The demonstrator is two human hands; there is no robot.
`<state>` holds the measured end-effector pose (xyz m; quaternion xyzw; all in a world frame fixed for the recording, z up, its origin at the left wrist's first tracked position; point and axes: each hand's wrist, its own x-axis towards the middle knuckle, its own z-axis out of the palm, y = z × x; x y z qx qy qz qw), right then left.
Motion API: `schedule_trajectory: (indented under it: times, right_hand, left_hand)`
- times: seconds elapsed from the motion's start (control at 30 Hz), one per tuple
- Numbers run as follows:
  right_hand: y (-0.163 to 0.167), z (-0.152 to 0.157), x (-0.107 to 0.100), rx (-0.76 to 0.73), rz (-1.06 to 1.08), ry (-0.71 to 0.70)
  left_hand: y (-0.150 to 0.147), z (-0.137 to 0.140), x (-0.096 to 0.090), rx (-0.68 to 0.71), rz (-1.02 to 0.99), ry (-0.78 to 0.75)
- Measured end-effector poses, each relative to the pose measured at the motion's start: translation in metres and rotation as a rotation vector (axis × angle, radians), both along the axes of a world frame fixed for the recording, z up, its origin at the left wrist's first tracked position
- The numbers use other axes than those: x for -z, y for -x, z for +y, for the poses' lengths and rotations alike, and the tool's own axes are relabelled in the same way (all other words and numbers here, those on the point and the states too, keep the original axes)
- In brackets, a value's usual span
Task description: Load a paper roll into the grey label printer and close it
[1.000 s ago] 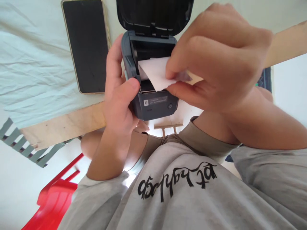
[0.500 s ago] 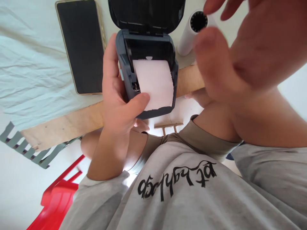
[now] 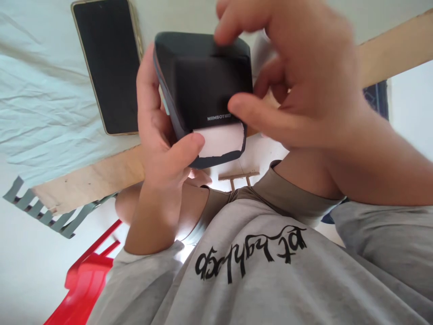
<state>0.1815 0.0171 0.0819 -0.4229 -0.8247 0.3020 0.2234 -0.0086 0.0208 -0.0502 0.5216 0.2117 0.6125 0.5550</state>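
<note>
Gripping a dark label printer (image 3: pixel 203 85) at upper centre of the frame, left hand (image 3: pixel 158 135) wrapped around its left side, thumb pressed on the white paper strip (image 3: pixel 221 139) poking from the slot. Right hand (image 3: pixel 297 85) clasped over the closed lid, fingers (image 3: pixel 237 22) curled on the top edge, thumb under the lid's front beside the logo. Black smartphone (image 3: pixel 108 63) lying face up at upper left on the pale cloth-covered worktop (image 3: pixel 40 113). Red plastic chair (image 3: pixel 84 280) at lower left.
</note>
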Motion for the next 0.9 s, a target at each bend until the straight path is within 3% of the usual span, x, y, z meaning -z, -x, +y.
schedule_trajectory:
  times: [0.1, 0.2, 0.4, 0.7, 0.8, 0.9]
  right_hand:
    - [0.006, 0.0, -0.001, -0.089, -0.174, -0.088]
    - [0.007, 0.001, -0.001, -0.078, -0.166, -0.071]
    - [0.005, 0.007, 0.003, -0.105, -0.087, -0.003]
    - [0.003, 0.012, 0.011, -0.122, -0.158, -0.236]
    - [0.002, 0.006, 0.011, -0.123, -0.09, -0.24]
    - [0.005, 0.001, 0.025, -0.009, 0.062, -0.213]
  left_hand:
    - [-0.006, -0.014, -0.018, -0.024, -0.013, 0.188]
    - [-0.01, -0.023, -0.027, -0.052, -0.04, 0.319]
    - [-0.009, -0.02, -0.026, -0.063, -0.049, 0.394]
    - [-0.015, -0.025, -0.054, -0.074, -0.193, 0.345]
    - [-0.014, -0.023, -0.063, -0.077, -0.223, 0.381]
    - [-0.013, -0.023, -0.065, -0.075, -0.251, 0.427]
